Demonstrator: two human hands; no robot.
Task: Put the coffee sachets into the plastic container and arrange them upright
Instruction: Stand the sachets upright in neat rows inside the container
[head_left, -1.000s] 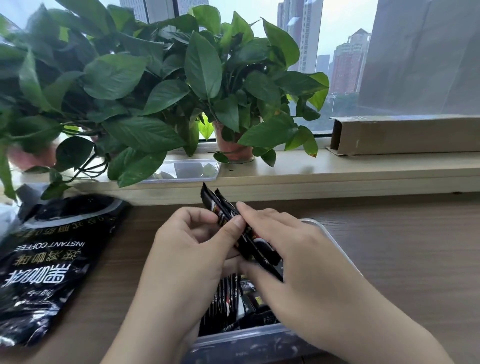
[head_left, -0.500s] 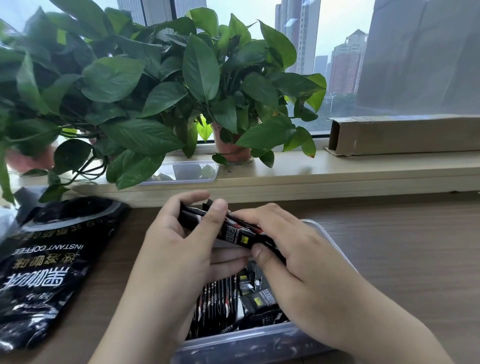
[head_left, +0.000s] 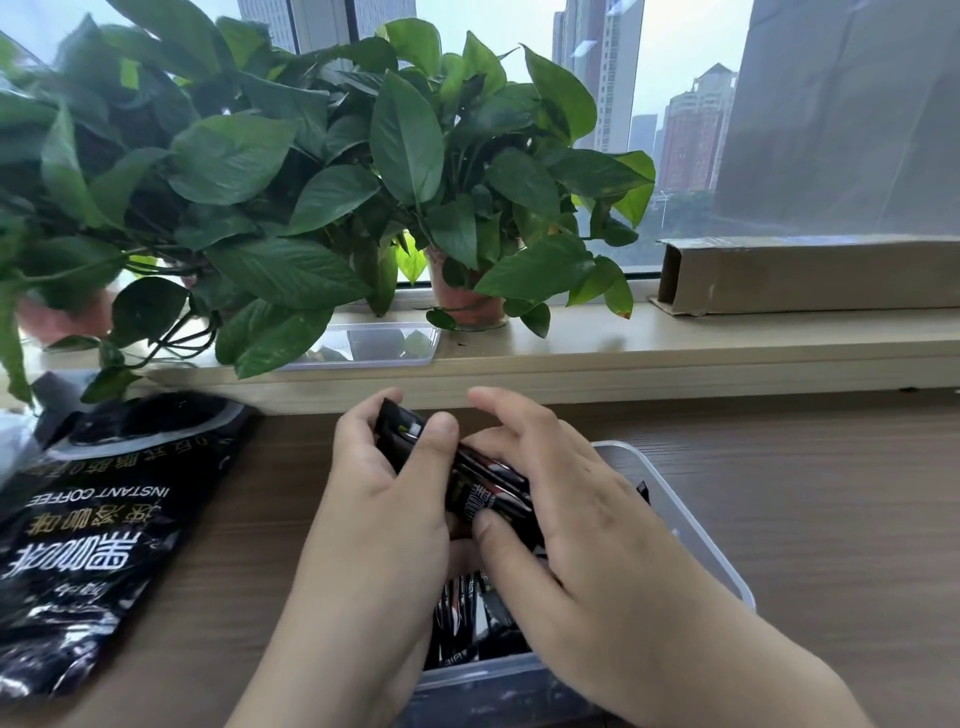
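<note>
Wood-grain table (head_left: 779, 519) under a window sill with leafy pot plants (head_left: 405, 156), a clear lid (head_left: 363, 345) and a long cardboard box (head_left: 810, 275). A black instant coffee bag (head_left: 93, 519) lies flat at left, well apart from the work. The plastic container (head_left: 691, 525) sits at centre-bottom. Both hands are directly over it, sharing a small bundle of coffee sachets (head_left: 488, 488). The left hand (head_left: 384, 499) has its grip wrapped round the far-left end, with the thumb on top. The right hand (head_left: 571, 519) has its grip on the near-right end, with the thumb pressed to the near face and the fingers draped over the far side. Key relation: the bundle's long axis runs far-left to near-right and lies close to flat, just above the container opening. It probably needs tipping on end before going down. The right hand looks nearer the open part of the container, so the lowering likely falls to it. Stored sachets (head_left: 462, 608) show between the wrists, standing on end near the front wall. Hidden: hands and forearms cover most of the container, including its left wall and floor. The free slot width is unclear, the bundle count can't be told, and the sachet print is too small to read.
</note>
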